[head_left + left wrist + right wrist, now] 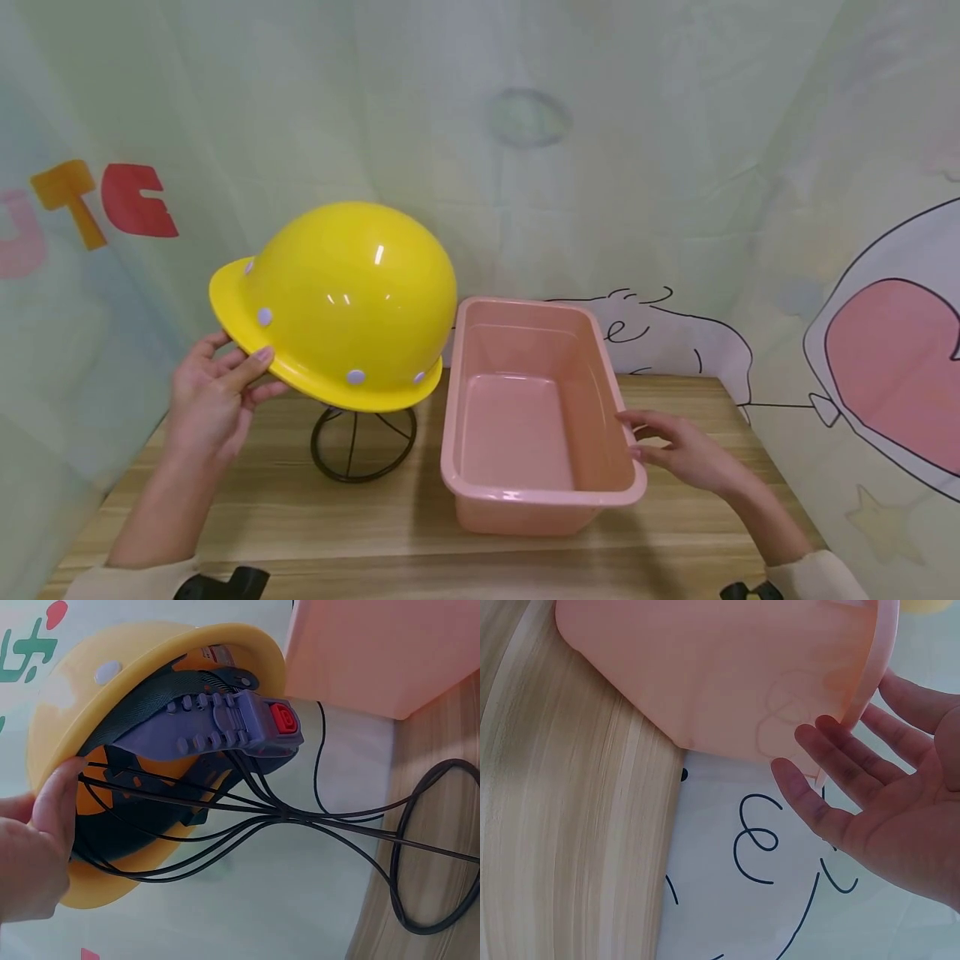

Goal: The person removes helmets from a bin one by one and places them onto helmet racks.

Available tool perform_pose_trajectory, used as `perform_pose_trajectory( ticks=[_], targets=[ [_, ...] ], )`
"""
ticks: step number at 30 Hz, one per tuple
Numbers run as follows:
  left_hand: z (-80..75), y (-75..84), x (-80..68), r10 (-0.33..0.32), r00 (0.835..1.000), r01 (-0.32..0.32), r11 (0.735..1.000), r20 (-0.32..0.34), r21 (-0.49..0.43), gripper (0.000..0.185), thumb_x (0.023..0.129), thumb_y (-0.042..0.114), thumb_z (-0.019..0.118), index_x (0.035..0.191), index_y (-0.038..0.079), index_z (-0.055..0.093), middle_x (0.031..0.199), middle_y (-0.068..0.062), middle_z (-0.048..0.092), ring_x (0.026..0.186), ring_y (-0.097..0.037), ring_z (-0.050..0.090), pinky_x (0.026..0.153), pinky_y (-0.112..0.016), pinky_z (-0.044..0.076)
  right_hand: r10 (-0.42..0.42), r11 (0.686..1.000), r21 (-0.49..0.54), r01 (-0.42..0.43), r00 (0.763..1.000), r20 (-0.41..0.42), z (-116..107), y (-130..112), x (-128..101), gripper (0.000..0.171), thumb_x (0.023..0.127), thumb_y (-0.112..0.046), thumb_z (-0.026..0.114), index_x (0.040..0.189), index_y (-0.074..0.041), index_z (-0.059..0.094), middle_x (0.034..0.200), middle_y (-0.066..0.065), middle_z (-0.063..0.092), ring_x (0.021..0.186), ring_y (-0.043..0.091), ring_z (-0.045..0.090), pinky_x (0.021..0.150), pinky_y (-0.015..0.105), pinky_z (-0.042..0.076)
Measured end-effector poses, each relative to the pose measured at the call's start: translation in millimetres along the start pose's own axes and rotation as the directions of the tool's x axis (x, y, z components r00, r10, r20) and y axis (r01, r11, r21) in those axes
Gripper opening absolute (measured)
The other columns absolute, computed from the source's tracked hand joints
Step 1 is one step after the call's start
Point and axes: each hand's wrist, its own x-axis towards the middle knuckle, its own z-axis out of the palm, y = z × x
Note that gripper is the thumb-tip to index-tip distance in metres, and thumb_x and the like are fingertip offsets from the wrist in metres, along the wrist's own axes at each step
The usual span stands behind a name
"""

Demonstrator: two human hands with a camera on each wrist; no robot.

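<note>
A yellow hard hat [352, 292] sits tilted on a black wire stand [360, 442] on the wooden table [300, 517]. My left hand [236, 371] pinches its brim on the left, thumb on top and fingers beneath. The left wrist view shows the hat's underside [75, 690], its dark straps and a grey adjuster with a red button [281, 720], with my left hand [37, 840] at the brim. To the right stands an empty pink plastic bin [540, 500]. My right hand [660, 442] hovers by its right rim, fingers straight. In the right wrist view the right hand's fingertips [810, 750] lie against or just off the bin wall [727, 667].
A printed cloth backdrop [600, 167] hangs close behind and to both sides of the table. The stand's wire ring [435, 847] rests on the wood beside the bin. Bare wood [555, 825] lies in front of the bin and stand.
</note>
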Motion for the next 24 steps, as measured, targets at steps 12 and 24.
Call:
perform_pose_trajectory(
  ticks=[12,24],
  targets=[
    [-2.1,0.4,-0.5,0.002,1.0,-0.003,0.999,0.028,0.035,0.039,0.087,-0.007,0.057,0.117,0.002,0.035,0.096,-0.01,0.068,0.077,-0.022,0.069,0.058,-0.031,0.056,0.024,1.0,0.005,-0.024,1.0,-0.001,0.1,0.3,-0.6,0.047,0.09,-0.016,0.061,0.132,0.001,0.048,0.128,0.022,0.051,0.109,0.036,0.052,0.078,0.03,0.052],
    [-5.7,0.1,0.6,-0.02,0.999,0.02,1.0,0.028,0.018,0.039,0.087,-0.009,0.056,0.118,0.001,0.035,0.096,-0.011,0.068,0.079,-0.022,0.069,0.058,-0.032,0.056,0.021,1.0,0.006,-0.021,1.0,-0.002,0.1,0.4,-0.6,0.046,0.09,-0.015,0.061,0.131,0.001,0.048,0.128,0.022,0.051,0.109,0.036,0.052,0.079,0.033,0.052]
  ],
)
